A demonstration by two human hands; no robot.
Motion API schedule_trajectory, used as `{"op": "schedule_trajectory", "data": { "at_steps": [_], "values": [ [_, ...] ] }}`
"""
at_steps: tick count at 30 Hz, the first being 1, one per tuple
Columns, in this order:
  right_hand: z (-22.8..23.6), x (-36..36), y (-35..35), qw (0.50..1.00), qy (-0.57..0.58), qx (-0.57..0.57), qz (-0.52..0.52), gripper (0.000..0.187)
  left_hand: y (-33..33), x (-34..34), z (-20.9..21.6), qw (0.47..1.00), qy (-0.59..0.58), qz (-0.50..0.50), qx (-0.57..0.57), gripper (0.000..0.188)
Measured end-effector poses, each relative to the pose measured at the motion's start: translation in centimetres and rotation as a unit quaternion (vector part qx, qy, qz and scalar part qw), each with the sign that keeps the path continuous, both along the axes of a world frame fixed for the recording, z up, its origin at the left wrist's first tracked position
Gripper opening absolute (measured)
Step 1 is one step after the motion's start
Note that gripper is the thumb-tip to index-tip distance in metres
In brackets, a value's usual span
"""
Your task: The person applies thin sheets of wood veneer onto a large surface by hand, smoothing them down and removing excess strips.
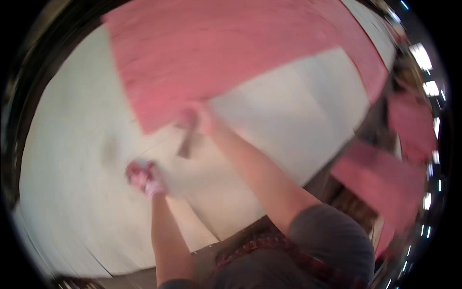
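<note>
A large pink sheet (216, 53) lies over the far part of a pale, whitish work surface (288, 101). At the sheet's near corner is my right hand (199, 118), smeared by motion. Its fingers are closed round a small tool with a flat, dark blade (185, 146) that points toward me; blur hides its exact kind. My left hand (143, 178), in a pink-and-red glove, is over the pale surface, nearer to me and to the left. Its fingers look curled, and what they hold, if anything, does not show.
Another pink sheet (380, 178) lies to the right, beyond the surface's edge, with a further pink piece (410, 125) behind it. Brown, box-like material (353, 202) sits beneath the nearer one. Seams (207, 226) run across the pale surface close to my body.
</note>
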State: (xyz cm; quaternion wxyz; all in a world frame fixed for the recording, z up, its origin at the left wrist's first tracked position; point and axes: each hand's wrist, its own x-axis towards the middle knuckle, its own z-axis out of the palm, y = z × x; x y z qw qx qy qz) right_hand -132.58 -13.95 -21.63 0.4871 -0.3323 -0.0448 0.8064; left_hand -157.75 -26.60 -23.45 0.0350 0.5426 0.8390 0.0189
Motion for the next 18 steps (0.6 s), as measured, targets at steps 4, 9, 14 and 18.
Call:
{"op": "schedule_trajectory", "data": {
  "at_steps": [4, 9, 14, 18],
  "values": [
    [1.9, -5.1, 1.2, 0.999, -0.050, -0.018, 0.002, 0.015, -1.7, -5.8, -4.3, 0.996, 0.033, 0.057, 0.067, 0.071],
    [3.7, -6.7, 1.2, 0.989, -0.095, -0.039, -0.107, 0.008, -1.2, -2.9, 1.0, 0.993, 0.069, 0.063, 0.070, 0.076],
    [6.5, -2.8, -1.3, 0.995, -0.053, 0.010, 0.084, 0.024, -1.6, -3.0, 0.8, 0.989, 0.123, 0.035, 0.071, 0.077],
    [11.7, 3.9, -13.6, 0.972, -0.156, 0.120, 0.128, 0.032, -1.5, -5.4, -2.5, 0.984, 0.152, 0.036, 0.092, 0.070]
  ]
}}
